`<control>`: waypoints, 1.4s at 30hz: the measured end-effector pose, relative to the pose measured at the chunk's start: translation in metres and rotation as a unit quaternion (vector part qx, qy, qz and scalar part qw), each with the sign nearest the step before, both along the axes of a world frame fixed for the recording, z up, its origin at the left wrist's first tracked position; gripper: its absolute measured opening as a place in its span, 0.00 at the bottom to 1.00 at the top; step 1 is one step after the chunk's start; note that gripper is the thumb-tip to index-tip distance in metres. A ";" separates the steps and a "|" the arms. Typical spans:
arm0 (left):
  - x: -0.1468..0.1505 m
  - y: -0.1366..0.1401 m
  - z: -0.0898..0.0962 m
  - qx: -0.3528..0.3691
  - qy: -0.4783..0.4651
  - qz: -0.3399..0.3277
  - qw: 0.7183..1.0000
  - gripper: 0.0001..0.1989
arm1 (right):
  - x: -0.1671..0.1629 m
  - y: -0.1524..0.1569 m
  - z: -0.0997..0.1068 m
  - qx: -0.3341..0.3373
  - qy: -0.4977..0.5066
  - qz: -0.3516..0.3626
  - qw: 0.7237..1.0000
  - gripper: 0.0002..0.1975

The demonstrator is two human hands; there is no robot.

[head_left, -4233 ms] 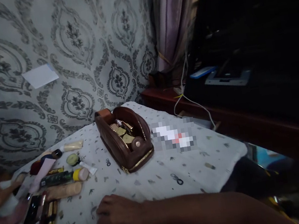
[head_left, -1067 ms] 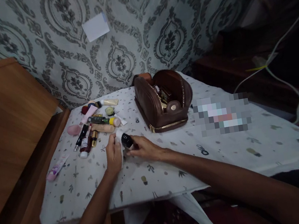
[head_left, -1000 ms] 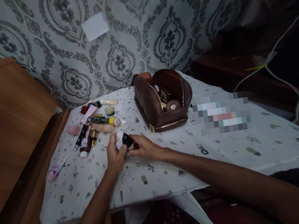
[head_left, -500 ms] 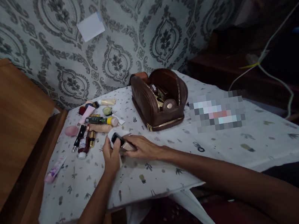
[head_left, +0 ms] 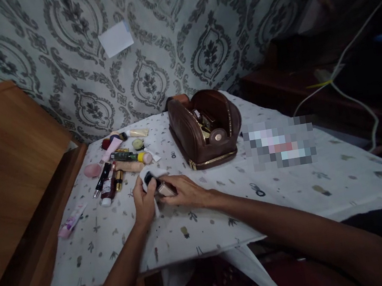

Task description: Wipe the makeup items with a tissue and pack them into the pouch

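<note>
My left hand (head_left: 144, 202) is closed round a white wipe (head_left: 158, 172), pressing it to the black cap end of a foundation bottle (head_left: 167, 190). The bottle's body is beige, and my right hand (head_left: 187, 192) grips it from the right. Some fingers of both hands are hidden behind the bottle and wipe. Just beyond them, a brown makeup bag (head_left: 190, 139) stands unzipped with several small items inside. Left of my hands lie a beige tube (head_left: 129, 166), a gold and black tube (head_left: 119, 179) and a dark red bottle with a white cap (head_left: 107, 189).
More cosmetics lie at the left: a pink sponge (head_left: 92, 170), a green bottle (head_left: 122, 156), a cream tube (head_left: 137, 133) and a pink and white tube (head_left: 71, 222). A blurred-out patch covers something at the right. A wooden panel (head_left: 5, 138) borders the table's left side.
The bottle has turned slightly, so more of its beige body shows by my right hand. Both hands keep their hold. The view has shifted a little.
</note>
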State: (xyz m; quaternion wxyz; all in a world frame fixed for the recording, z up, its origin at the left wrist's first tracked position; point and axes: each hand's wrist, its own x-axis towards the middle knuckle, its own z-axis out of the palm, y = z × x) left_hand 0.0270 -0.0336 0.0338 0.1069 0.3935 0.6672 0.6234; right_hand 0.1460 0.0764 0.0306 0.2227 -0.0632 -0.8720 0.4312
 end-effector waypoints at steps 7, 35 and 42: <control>0.002 0.003 -0.003 -0.027 -0.027 -0.044 0.998 0.17 | 0.001 0.002 0.001 -0.003 -0.028 -0.028 0.999 0.14; 0.005 -0.004 -0.011 -0.050 0.360 -0.022 0.931 0.21 | -0.009 0.011 -0.007 -0.294 0.088 0.051 0.951 0.30; -0.001 -0.002 -0.003 -0.024 0.227 0.013 0.973 0.21 | -0.004 0.009 -0.005 -0.297 0.055 0.121 0.946 0.25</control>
